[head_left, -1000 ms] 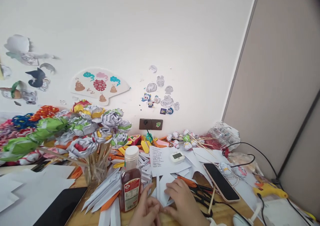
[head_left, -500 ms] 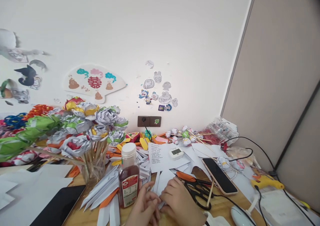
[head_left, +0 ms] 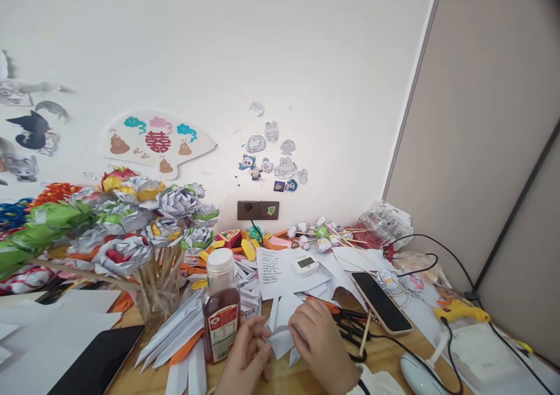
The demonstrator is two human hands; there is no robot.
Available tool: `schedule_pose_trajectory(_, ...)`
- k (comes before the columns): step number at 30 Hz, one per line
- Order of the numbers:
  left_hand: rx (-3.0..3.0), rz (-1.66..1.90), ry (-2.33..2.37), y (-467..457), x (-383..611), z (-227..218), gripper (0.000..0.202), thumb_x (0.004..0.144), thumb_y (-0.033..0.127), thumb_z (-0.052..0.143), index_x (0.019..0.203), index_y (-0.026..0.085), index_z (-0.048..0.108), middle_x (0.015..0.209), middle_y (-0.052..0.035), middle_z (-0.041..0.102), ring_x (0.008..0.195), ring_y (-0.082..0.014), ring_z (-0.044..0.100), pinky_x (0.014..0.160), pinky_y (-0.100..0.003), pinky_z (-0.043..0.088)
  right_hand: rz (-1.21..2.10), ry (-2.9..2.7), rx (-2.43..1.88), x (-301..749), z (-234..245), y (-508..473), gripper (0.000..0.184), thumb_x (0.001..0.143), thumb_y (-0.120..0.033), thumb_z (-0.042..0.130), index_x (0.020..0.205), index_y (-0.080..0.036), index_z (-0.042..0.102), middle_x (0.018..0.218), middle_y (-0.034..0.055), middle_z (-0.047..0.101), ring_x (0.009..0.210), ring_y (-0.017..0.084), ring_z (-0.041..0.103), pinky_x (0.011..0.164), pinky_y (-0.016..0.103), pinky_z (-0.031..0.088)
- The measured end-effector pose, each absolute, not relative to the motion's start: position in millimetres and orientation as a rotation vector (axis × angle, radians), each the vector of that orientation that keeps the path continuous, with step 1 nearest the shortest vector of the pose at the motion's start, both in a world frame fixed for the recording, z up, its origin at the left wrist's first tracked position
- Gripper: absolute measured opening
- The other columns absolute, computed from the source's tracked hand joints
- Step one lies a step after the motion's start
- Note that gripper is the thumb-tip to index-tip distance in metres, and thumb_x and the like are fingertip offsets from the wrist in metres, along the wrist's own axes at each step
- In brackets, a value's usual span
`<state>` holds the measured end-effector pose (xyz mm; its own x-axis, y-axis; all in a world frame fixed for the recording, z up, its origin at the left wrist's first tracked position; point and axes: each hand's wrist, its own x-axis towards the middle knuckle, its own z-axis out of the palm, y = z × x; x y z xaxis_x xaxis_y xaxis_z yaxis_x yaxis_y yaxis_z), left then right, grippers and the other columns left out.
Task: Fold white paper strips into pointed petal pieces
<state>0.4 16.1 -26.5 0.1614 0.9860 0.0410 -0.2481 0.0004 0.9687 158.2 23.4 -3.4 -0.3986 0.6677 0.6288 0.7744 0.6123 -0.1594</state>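
Note:
Between my two hands, low in the middle of the view, is a small folded piece of white paper (head_left: 281, 342). My left hand (head_left: 250, 354) has its fingers curled at the paper's left edge. From the right, my right hand (head_left: 315, 339) pinches the same paper, fingers bent over it and partly hidden. Just left of my left hand stands a bottle (head_left: 221, 313) with a white cap and dark red contents. Black-handled scissors (head_left: 350, 328) lie to the right of my right hand, partly covered by it.
Paper flowers (head_left: 126, 255) on sticks stand in a clear container at left, near a black tablet (head_left: 100, 360). Folded paper strips (head_left: 172, 331) lie beside the bottle. At right are a phone (head_left: 381, 301), a yellow glue gun (head_left: 461, 311) with its cable, and a white mouse (head_left: 420, 371). A timer (head_left: 306, 264) rests behind.
My hands have moved slightly apart, and more of the white paper shows between them. The whole view has shifted a little, so things appear further left.

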Motion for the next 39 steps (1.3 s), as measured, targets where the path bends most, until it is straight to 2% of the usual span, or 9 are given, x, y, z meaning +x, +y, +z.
schedule_pose_trajectory(6,1.197,1.133,0.944,11.3,-2.1,-14.5,0.027,0.062,0.042,0.059,0.074,0.019,0.051,0.065,0.0008,0.055,0.059,-0.0142,0.053,0.053,-0.025,0.044,0.094,-1.866,-1.173,147.5,-1.1,13.1,0.011,0.077,-0.015,0.041,0.070,-0.018,0.048,0.067,0.0018,0.052,0.066,0.015,0.047,0.060,0.026,0.036)
schedule_pose_trajectory(9,1.277,1.060,0.944,7.7,-3.8,-14.6,0.030,0.063,0.039,0.060,0.085,0.019,0.057,0.085,-0.0048,0.063,0.080,-0.0192,0.057,0.074,-0.028,0.045,0.281,-1.764,-1.183,141.0,-3.0,11.1,0.008,0.074,-0.016,0.045,0.068,-0.018,0.050,0.065,0.0017,0.054,0.062,0.014,0.050,0.056,0.022,0.039)
schedule_pose_trajectory(11,1.319,1.063,0.934,6.6,-4.5,-18.3,0.040,0.063,0.038,0.060,0.098,0.020,0.054,0.106,-0.0073,0.058,0.100,-0.0214,0.051,0.086,-0.030,0.040,0.385,-1.743,-1.167,137.3,-4.3,10.2,0.008,0.073,-0.016,0.046,0.067,-0.017,0.051,0.064,0.0016,0.055,0.060,0.013,0.051,0.055,0.020,0.040)
schedule_pose_trajectory(20,1.598,1.098,0.938,12.5,-6.9,-26.0,0.043,0.072,0.030,0.052,0.113,0.020,0.045,0.125,-0.0064,0.044,0.116,-0.0200,0.036,0.098,-0.030,0.028,0.700,-1.676,-1.107,127.8,-7.7,5.6,0.010,0.071,-0.016,0.047,0.067,-0.014,0.056,0.063,0.0031,0.057,0.059,0.013,0.052,0.054,0.020,0.040)
schedule_pose_trajectory(25,1.565,1.105,0.911,9.2,-6.3,-21.1,0.043,0.072,0.031,0.053,0.112,0.019,0.046,0.120,-0.0072,0.049,0.109,-0.0219,0.042,0.093,-0.030,0.034,0.688,-1.680,-1.064,129.4,-3.5,6.1,0.007,0.068,-0.014,0.049,0.065,-0.014,0.055,0.064,0.0026,0.054,0.060,0.013,0.050,0.054,0.020,0.040)
schedule_pose_trajectory(29,1.558,1.016,0.891,4.5,-3.5,-9.1,0.030,0.071,0.036,0.053,0.094,0.017,0.058,0.090,-0.0055,0.063,0.086,-0.0206,0.054,0.080,-0.028,0.041,0.636,-1.651,-1.071,132.5,2.4,4.9,0.011,0.062,-0.009,0.053,0.070,-0.017,0.056,0.077,0.0030,0.053,0.069,0.014,0.050,0.060,0.021,0.040)
schedule_pose_trajectory(33,1.412,0.913,0.782,2.9,1.6,-6.3,0.034,0.068,0.046,0.052,0.081,0.016,0.059,0.064,-0.0009,0.061,0.062,-0.0162,0.054,0.062,-0.027,0.044,0.798,-1.519,-1.113,132.6,-0.7,4.7,0.030,0.060,-0.010,0.054,0.089,-0.019,0.054,0.086,0.0036,0.055,0.075,0.015,0.051,0.067,0.024,0.041)
schedule_pose_trajectory(36,1.326,0.884,0.758,3.4,3.7,-9.6,0.037,0.062,0.049,0.056,0.075,0.015,0.059,0.060,-0.0002,0.059,0.058,-0.0150,0.053,0.058,-0.026,0.043,0.995,-1.452,-1.080,130.2,-7.3,5.6,0.028,0.064,-0.020,0.055,0.092,-0.018,0.054,0.078,0.0028,0.056,0.067,0.014,0.052,0.059,0.023,0.042)
schedule_pose_trajectory(39,1.309,0.896,0.785,3.8,3.4,-10.6,0.037,0.059,0.048,0.060,0.073,0.014,0.060,0.060,-0.0008,0.060,0.064,-0.0163,0.054,0.062,-0.026,0.042,1.116,-1.442,-1.046,127.4,-13.6,7.2,0.019,0.068,-0.033,0.054,0.076,-0.016,0.056,0.060,-0.0010,0.052,0.048,0.010,0.047,0.046,0.020,0.038)
